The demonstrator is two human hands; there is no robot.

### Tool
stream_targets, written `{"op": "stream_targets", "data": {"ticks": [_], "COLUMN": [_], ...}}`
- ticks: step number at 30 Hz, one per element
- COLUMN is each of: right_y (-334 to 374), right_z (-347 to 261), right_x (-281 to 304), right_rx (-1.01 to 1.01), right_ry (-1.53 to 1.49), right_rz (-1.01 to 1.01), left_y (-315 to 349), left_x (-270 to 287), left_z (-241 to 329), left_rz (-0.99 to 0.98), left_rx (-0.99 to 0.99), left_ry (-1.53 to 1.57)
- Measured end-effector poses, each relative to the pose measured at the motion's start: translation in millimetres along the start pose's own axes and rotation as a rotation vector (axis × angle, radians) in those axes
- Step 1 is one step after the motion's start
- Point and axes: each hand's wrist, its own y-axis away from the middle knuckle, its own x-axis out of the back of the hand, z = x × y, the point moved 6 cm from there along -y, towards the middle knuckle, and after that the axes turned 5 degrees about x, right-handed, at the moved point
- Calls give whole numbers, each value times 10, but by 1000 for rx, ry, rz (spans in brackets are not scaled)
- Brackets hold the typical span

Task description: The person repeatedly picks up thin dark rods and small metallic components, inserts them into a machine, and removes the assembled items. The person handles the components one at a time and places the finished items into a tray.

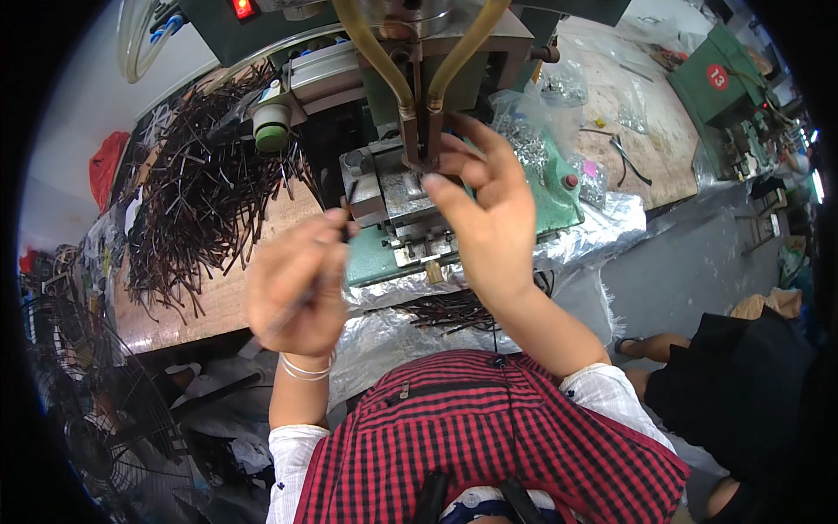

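My left hand (301, 284), smeared by motion, is closed in front of the press's left side. A thin dark strip (346, 218) shows at its fingertips; its exact kind is unclear. My right hand (493, 196) is bent around the right side of the press tooling (419, 140). Its thumb and fingertips come close together beside the metal die block (406, 188), and anything between them is too small to make out. Two yellowish tubes (458, 61) run down to the tooling. The die stands on a green machine base (550, 196).
A large heap of dark strips (205, 183) covers the table at left. More strips (449, 310) lie on foil before me. Bags of small metal parts (524, 135) and dark-handled pliers (628, 162) are at right. A caged fan (113, 410) stands lower left; another person (724, 375) is at right.
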Motion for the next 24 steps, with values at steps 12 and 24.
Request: {"op": "stream_targets", "data": {"ticks": [12,24], "right_y": [-289,-68], "right_z": [456,444], "right_x": [1697,1304], "right_rx": [60,243], "right_ry": [515,1464], "right_rz": [246,-14], "left_y": [150,211], "left_x": [-664,-581], "left_z": [45,103], "left_rz": [-295,-306], "left_rx": [-381,-169], "left_ry": [-218,-219]}}
